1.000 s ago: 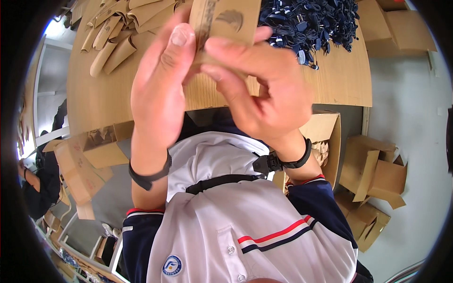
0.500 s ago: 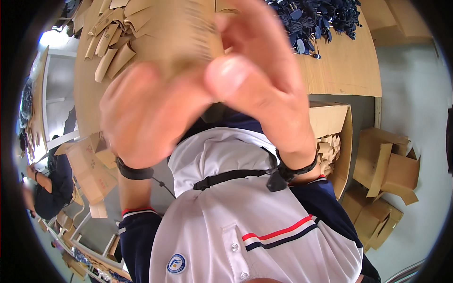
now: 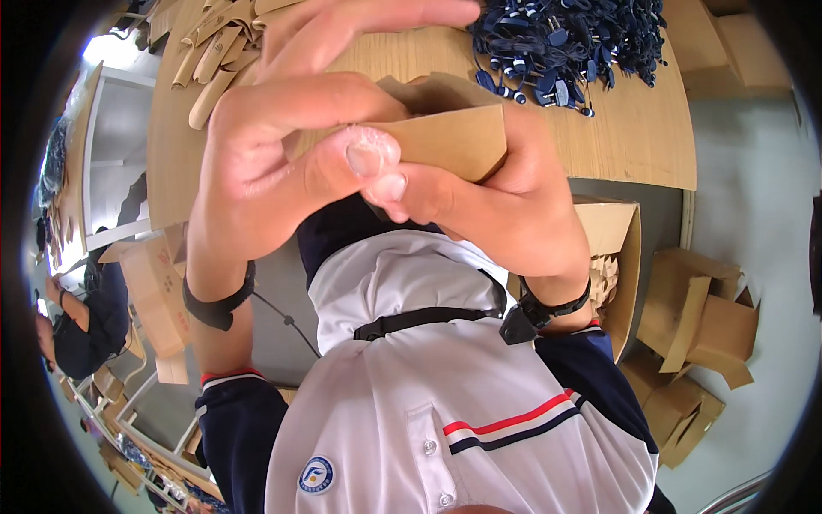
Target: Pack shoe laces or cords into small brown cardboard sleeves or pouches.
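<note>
A small brown cardboard sleeve (image 3: 449,137), its near end standing open, is held up close above the table edge. My right hand (image 3: 505,193) wraps round it from the right, the thumb pressed along the near side. My left hand (image 3: 282,154) pinches its left end between thumb and forefinger, while the other fingers stretch out above. Both thumb tips meet at the sleeve's near corner. What lies inside the sleeve is hidden. Beyond it is a heap of dark blue earphones with coiled cords (image 3: 565,51), and at the far left a pile of flat cardboard sleeves (image 3: 218,51).
The wooden table (image 3: 634,141) spans the far side. Under its right part stands an open carton (image 3: 629,257) holding folded cardboard pieces. More open cartons (image 3: 698,300) sit on the floor at the right, another carton (image 3: 154,291) at the left. A person in dark clothes (image 3: 90,317) sits farther left.
The cardboard piece has come down and nearer, turned so its open end shows. My left hand has shifted from its blurred place below to a pinch, with its upper fingers stretched out.
</note>
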Motion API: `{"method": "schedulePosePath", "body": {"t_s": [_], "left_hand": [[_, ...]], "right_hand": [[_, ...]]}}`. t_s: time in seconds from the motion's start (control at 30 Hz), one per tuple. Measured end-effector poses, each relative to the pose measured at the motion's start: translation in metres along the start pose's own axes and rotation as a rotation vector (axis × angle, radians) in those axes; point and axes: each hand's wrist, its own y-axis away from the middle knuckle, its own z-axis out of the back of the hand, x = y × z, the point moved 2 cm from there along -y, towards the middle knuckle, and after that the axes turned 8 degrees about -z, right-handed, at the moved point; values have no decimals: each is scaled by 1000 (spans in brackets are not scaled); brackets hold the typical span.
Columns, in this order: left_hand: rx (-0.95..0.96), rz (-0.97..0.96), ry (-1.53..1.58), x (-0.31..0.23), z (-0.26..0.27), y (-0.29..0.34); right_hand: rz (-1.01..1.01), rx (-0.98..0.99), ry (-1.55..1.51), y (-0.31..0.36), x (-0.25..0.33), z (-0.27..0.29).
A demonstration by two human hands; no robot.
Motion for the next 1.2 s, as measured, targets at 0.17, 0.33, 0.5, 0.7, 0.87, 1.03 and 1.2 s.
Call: {"method": "schedulePosePath", "body": {"t_s": [0.17, 0.33, 0.5, 0.7, 0.87, 1.03, 1.2], "left_hand": [[-284, 252, 361, 12, -20, 17], [-408, 567, 768, -6, -39, 1], [-237, 676, 1098, 3, -62, 14], [-341, -176, -295, 5, -46, 6], [-245, -134, -498, -8, -58, -11], [-87, -74, -283, -14, -50, -18], [219, 60, 148, -4, -31, -12]], "right_hand": [[397, -440, 688, -11, -3, -3], [451, -409, 791, -11, 0, 9], [299, -88, 710, -4, 3, 15], [-41, -209, -52, 4, -1, 14], [264, -289, 58, -7, -17, 17], [306, -376, 92, 2, -8, 23], [18, -319, 441, 20, 12, 44]]}}
